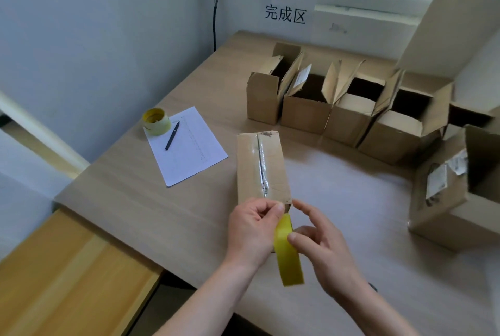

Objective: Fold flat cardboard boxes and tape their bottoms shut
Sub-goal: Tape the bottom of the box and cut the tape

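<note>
The task looked well advanced. Four folded boxes stood in a row at the far side of the surface with their tops open, and one more open box stood at the right edge. Whether their bottoms were taped could not be seen.

The box in work lay in the middle of the surface, bottom up, its flaps closed. Old clear tape ran along the middle seam, but no yellow tape lay on it yet, so the taping of this box was still to do.

A cut yellow tape strip hung between the two hands, just at the near end of this box. The left hand pinched its upper end with curled fingers, close to the near edge of the box. The right hand touched the strip at the side; its fingers were half open, and whether they really gripped it was not sure.

The yellow tape roll rested at the left, far from the hands, beside a pen on a paper sheet.
</note>
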Action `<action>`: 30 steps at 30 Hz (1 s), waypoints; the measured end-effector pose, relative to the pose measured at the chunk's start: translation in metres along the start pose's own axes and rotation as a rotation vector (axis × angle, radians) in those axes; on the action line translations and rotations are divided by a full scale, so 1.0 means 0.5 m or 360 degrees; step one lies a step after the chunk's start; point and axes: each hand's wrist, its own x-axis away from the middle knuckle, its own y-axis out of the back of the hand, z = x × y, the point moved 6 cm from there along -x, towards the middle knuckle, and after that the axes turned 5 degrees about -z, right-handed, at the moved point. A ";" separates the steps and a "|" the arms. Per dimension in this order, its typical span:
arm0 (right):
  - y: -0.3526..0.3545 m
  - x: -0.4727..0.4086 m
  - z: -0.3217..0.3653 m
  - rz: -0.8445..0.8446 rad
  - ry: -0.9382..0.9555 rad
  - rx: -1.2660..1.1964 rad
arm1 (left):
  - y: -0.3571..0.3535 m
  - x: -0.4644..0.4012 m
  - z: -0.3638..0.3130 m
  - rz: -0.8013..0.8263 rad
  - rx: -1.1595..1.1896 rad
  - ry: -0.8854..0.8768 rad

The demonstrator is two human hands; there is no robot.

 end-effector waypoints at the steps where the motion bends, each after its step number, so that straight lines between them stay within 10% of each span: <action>1: 0.002 -0.003 0.000 -0.0011 -0.0041 -0.0046 | -0.009 0.006 -0.001 0.0013 -0.0008 -0.0016; 30: 0.045 -0.072 0.063 0.0380 -0.0020 0.1501 | 0.032 0.021 0.079 0.0193 0.0556 0.0449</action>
